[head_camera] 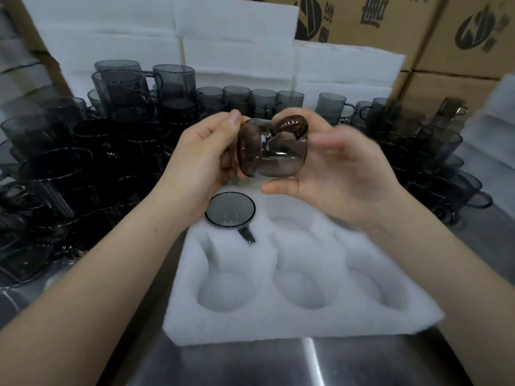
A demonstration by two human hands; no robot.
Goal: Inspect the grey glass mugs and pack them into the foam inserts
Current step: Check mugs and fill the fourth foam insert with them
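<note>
While the left hand (203,162) clasps one end of a grey mug (273,154) tipped sideways above the far edge of the foam insert (278,324), the right hand (342,174) cups its other side; a second mug (230,210) sits in the far-left pocket.

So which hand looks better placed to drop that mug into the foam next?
Probably the right hand: its thumb is under the held mug and it sits over the empty pocket beside the packed mug. The left hand holds its left side.
</note>
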